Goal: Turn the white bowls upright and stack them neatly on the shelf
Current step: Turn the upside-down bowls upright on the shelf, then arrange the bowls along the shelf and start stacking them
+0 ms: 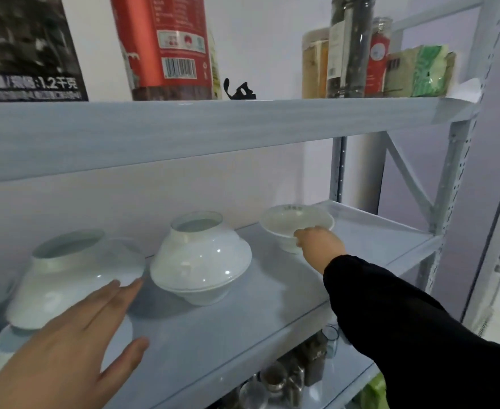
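White bowls point(201, 255) on a pale blue-grey shelf point(242, 314) — black sleeve point(405, 320).

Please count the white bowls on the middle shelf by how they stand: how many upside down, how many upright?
Upside down: 2, the left top bowl and the middle top bowl.
Upright: 2, the middle bottom bowl and the right bowl.
Partly hidden, cannot tell: 1, the left bottom bowl.
Total: 5.

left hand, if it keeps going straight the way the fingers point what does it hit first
Likely the upside-down bowl at the left; the left hand has its fingertips already at that bowl's side, though actual contact is unclear.
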A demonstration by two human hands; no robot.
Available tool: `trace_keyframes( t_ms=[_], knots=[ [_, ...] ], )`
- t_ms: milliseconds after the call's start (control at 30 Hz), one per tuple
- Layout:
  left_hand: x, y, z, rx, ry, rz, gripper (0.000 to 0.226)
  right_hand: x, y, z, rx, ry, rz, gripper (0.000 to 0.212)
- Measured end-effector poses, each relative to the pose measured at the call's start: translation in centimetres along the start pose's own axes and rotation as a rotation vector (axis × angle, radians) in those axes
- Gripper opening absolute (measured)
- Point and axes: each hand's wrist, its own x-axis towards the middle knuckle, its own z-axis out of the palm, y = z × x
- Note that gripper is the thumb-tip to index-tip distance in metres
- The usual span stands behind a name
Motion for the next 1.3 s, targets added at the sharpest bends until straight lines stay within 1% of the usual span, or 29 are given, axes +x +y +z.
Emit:
trace_keyframes(
  t_ms=[100,167,333,467,500,567,633,667,733,800,867,967,1000,1033,1133,1167,1200,1233,1267,1300],
  knots=[
    [-0.7,0.0,-0.7,-0.051,-0.043,-0.016,0.077,1.6,-0.6,-0.1,0.016,-0.018,0.002,0.034],
    [-1.3,-0.4,-1.0,-0.031,-0.046,-0.024,0.076,2.4,-0.6,-0.1,0.031,-0.044,0.015,0.033],
    [-3.0,-2.0,-1.0,0.036,-0.011,-0.056,0.073,3.5,-0.5,0.4,0.058,-0.044,0.046,0.026],
    [-4.2,-2.3,-1.7,0.070,-0.007,-0.126,0.073,3.6,-1.6,-0.3,0.097,-0.058,0.051,0.031],
    [-4.5,-2.5,-1.8,0.083,-0.003,-0.127,0.072,3.5,-2.2,-0.9,0.143,-0.015,0.033,0.034],
    [-5.1,-2.7,-2.1,0.121,0.003,-0.123,0.072,2.9,-4.6,-2.7,0.321,0.169,-0.039,0.042],
    [-5.6,-3.0,-2.3,0.156,0.007,-0.106,0.071,1.7,-7.8,-5.3,0.529,0.356,-0.138,0.041],
    [-5.9,-3.1,-2.4,0.157,0.014,-0.099,0.069,1.0,-9.4,-6.7,0.589,0.419,-0.190,0.040],
    [-6.7,-3.6,-2.7,0.137,0.026,-0.093,0.067,-1.0,-13.1,-9.6,0.637,0.465,-0.301,0.042],
    [-7.5,-4.0,-3.0,0.132,0.036,-0.095,0.068,-3.2,-16.8,-12.2,0.651,0.421,-0.418,0.049],
    [-8.2,-4.5,-3.6,0.138,0.046,-0.102,0.067,-5.4,-20.5,-14.0,0.664,0.351,-0.520,0.051],
    [-9.6,-5.6,-4.5,0.129,0.061,-0.090,0.066,-6.7,-24.4,-15.4,0.575,0.318,-0.593,0.054],
    [-10.5,-6.1,-4.7,0.109,0.064,-0.092,0.065,-6.4,-25.1,-15.4,0.544,0.297,-0.557,0.057],
    [-11.3,-6.7,-4.9,0.083,0.066,-0.090,0.065,-5.6,-25.2,-15.5,0.527,0.255,-0.471,0.062],
    [-13.7,-8.7,-5.8,0.036,0.070,-0.088,0.064,-2.9,-23.7,-14.8,0.505,0.033,-0.095,0.095],
    [-14.4,-9.3,-6.1,0.035,0.081,-0.083,0.064,-2.3,-23.1,-14.3,0.509,-0.040,-0.010,0.099],
    [-14.9,-10.0,-6.3,0.038,0.101,-0.073,0.064,-2.1,-22.7,-13.8,0.474,-0.116,0.036,0.097],
    [-15.3,-10.7,-6.3,0.039,0.118,-0.060,0.064,-2.2,-22.6,-13.5,0.446,-0.178,0.026,0.090],
    [-15.5,-11.3,-6.3,0.040,0.131,-0.053,0.064,-2.2,-22.7,-13.3,0.407,-0.204,0.002,0.085],
    [-15.6,-11.8,-6.3,0.037,0.138,-0.047,0.065,-2.2,-22.7,-13.1,0.381,-0.190,-0.012,0.082]
  ],
)
